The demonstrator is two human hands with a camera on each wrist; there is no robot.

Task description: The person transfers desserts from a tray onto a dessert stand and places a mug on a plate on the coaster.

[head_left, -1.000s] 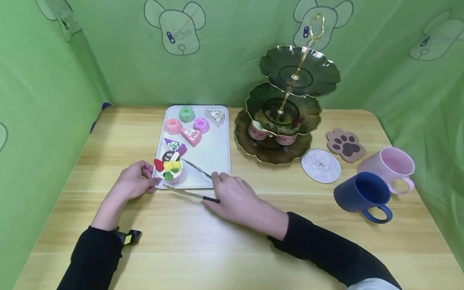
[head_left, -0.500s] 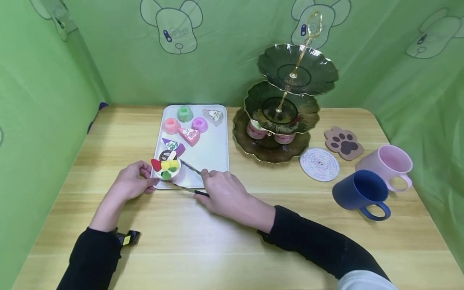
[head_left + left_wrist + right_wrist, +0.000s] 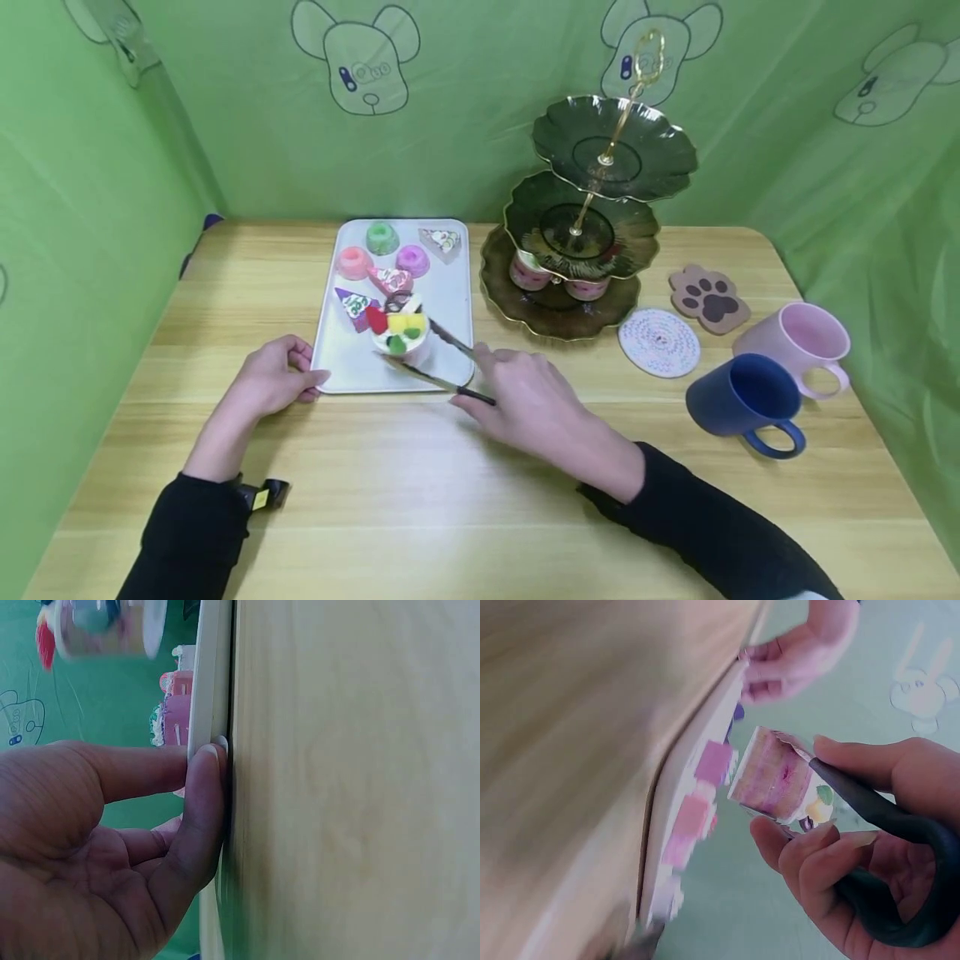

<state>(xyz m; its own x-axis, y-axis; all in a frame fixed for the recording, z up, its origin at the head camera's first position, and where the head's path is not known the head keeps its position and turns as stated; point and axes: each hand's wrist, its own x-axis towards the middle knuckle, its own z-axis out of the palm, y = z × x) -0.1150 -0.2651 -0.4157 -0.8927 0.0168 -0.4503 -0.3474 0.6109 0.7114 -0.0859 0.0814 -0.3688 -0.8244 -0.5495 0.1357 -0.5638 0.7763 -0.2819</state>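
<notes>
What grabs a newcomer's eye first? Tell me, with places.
Probably the dark, gold-rimmed tiered stand at the back of the table, right of centre. Next, the fruit-topped cup that the right hand holds in tongs above the white tray. Then the blue mug and pink mug, far right.

No legible text; marks [image 3: 367, 75] on green curtain [image 3: 480, 125] unreadable.

3 green cloth walls [image 3: 480, 108], wooden table [image 3: 450, 517]

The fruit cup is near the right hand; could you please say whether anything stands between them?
Only the tongs stand between: the right hand holds them, and they grip the fruit cup. Nothing else visible is in the way.
</notes>
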